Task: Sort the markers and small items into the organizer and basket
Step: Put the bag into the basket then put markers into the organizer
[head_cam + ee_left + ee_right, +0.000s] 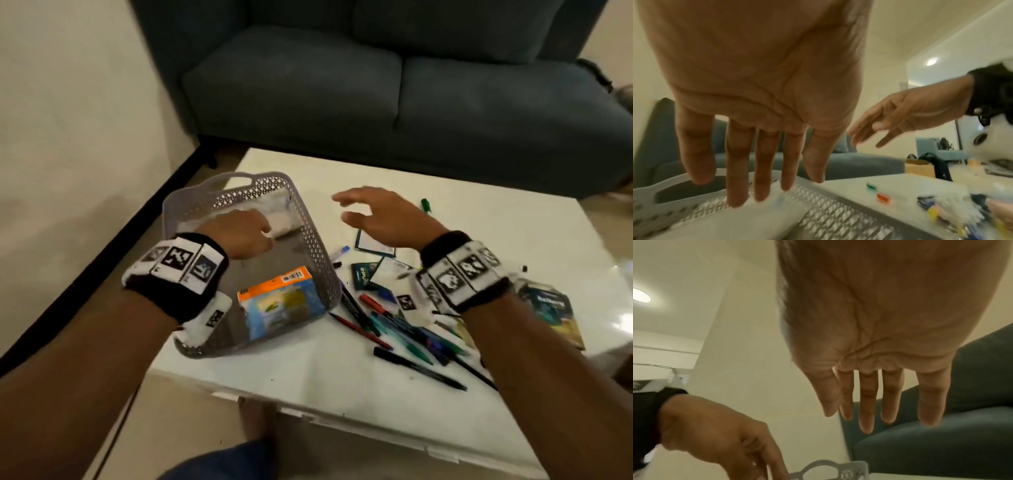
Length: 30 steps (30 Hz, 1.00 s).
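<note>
Your left hand (244, 233) reaches forward over the far half of the grey perforated basket (318, 260), palm down. From the left wrist view its fingers (737, 170) hang straight and spread, holding nothing, their tips just above a white soft packet (284, 224) that lies at the basket's far end; whether they touch it you cannot tell, since the picture is blurred there. Your left forearm crosses the basket's near left corner.

Your right hand (383, 214) hovers above the tabletop (376, 178) to the right of the basket, palm down, wrist raised, thumb and fingers loosely apart and grasping nothing. In the right wrist view its fingers (868, 402) point straight down, clear of everything.

Inside the basket, near the front wall, lies an orange and blue box (281, 301) with a barcode on its end.

The markers (404, 329) lie in a loose pile on the tabletop, right of the basket's front corner and under your right wrist: red, green, blue and black ones crossing each other. A framed card (373, 245) lies below your right palm, a green cap (425, 205) sits beyond that hand, and a printed packet (551, 308) lies at the far right.

A dark blue sofa (376, 85) stands behind the tabletop.
</note>
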Tool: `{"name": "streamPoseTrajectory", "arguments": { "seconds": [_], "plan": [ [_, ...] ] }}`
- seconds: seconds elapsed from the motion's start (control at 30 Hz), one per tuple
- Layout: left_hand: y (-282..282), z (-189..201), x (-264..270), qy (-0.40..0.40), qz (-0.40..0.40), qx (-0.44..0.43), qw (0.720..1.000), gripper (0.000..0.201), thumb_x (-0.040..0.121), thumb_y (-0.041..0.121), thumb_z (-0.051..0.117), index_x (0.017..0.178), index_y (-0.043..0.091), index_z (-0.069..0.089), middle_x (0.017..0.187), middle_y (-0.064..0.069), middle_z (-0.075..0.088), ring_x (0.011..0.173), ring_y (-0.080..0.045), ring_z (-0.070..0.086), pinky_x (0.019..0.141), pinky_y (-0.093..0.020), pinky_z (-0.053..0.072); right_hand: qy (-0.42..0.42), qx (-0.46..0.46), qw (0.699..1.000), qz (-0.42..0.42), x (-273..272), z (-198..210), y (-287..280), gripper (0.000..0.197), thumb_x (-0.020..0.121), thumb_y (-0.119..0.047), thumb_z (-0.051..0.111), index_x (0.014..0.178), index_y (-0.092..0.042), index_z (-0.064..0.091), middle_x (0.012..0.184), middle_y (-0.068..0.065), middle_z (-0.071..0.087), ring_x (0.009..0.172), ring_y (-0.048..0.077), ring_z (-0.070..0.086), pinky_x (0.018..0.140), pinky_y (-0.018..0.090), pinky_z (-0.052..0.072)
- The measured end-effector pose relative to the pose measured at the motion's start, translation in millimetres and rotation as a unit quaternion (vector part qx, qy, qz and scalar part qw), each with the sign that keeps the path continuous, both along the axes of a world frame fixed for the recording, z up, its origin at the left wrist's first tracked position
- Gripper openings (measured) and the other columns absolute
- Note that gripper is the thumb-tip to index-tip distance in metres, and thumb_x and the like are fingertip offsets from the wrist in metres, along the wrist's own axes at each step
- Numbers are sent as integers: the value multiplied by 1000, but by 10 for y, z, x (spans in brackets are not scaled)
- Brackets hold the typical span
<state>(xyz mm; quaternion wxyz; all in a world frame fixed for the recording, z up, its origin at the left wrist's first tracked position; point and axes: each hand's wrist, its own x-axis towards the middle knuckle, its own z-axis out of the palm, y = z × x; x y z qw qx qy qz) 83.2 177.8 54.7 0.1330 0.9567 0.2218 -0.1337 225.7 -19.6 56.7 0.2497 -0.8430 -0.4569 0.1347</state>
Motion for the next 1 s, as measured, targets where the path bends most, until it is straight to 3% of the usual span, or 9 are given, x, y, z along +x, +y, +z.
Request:
{"name": "streamPoseTrajectory", "arguments": {
  "seconds": [0.1, 0.17, 0.23, 0.33, 0.43, 0.73, 0.9, 1.0],
  "plan": [
    [-574, 75, -94, -9, -27, -68, 997, 38, 99, 34, 52, 132, 18, 59, 139, -4, 55, 121, -25, 54, 94, -31, 42, 65, -20, 995, -69, -118, -147, -692, 32, 96, -26, 59, 128, -23, 60, 119, -1, 65, 109, 17, 61, 98, 33, 46],
    [-906, 76, -198, -22, -38, -122, 992, 33, 99, 35, 51, 125, 18, 64, 129, -1, 62, 111, -20, 58, 92, -31, 44, 112, -61, 986, -109, -279, -311, -1040, 32, 95, -29, 60, 126, -29, 60, 116, -3, 64, 107, 19, 62, 97, 40, 48],
    [-1155, 17, -309, -33, -32, -158, 986, 31, 98, 35, 53, 118, 15, 67, 124, -4, 66, 108, -22, 60, 93, -32, 46, 133, -106, 975, -144, -496, -436, -1275, 34, 94, -32, 60, 128, -30, 58, 111, -7, 63, 108, 21, 62, 97, 38, 48],
    [-1483, -123, -470, -28, -12, -198, 980, 37, 97, 40, 56, 128, 21, 61, 130, -4, 62, 116, -24, 58, 99, -37, 46, 76, -209, 967, -123, -801, -534, -1469, 44, 94, -41, 58, 137, -31, 51, 127, -2, 60, 115, 22, 58, 95, 34, 46],
    [-1734, -342, -615, -32, 23, -227, 973, 41, 97, 41, 55, 134, 25, 57, 133, -1, 60, 119, -22, 56, 102, -39, 45, 31, -228, 966, -116, -959, -624, -1550, 45, 96, -41, 55, 140, -35, 48, 133, 0, 54, 117, 21, 54, 87, 31, 43],
    [-2186, -725, -541, 3, 47, -178, 983, 50, 98, 40, 53, 144, 24, 44, 145, 0, 50, 130, -25, 48, 104, -40, 41, -85, -222, 964, -121, -1005, -959, -1607, 39, 94, -22, 56, 134, -22, 54, 129, 4, 53, 116, 28, 54, 93, 44, 50],
    [-2234, -832, -423, -8, 51, -128, 990, 39, 97, 38, 53, 133, 24, 52, 136, -2, 56, 122, -28, 54, 94, -41, 45, -113, -190, 969, -109, -1026, -961, -1470, 32, 92, -16, 56, 124, -17, 59, 120, 6, 57, 104, 28, 60, 77, 37, 50],
    [-2302, -881, -354, -20, 57, -133, 989, 34, 96, 34, 54, 128, 22, 56, 131, -3, 60, 119, -28, 56, 93, -40, 45, -60, -164, 973, -152, -930, -937, -1571, 30, 91, -16, 54, 119, -16, 62, 111, 7, 62, 98, 27, 61, 77, 35, 49]
  ]
}}
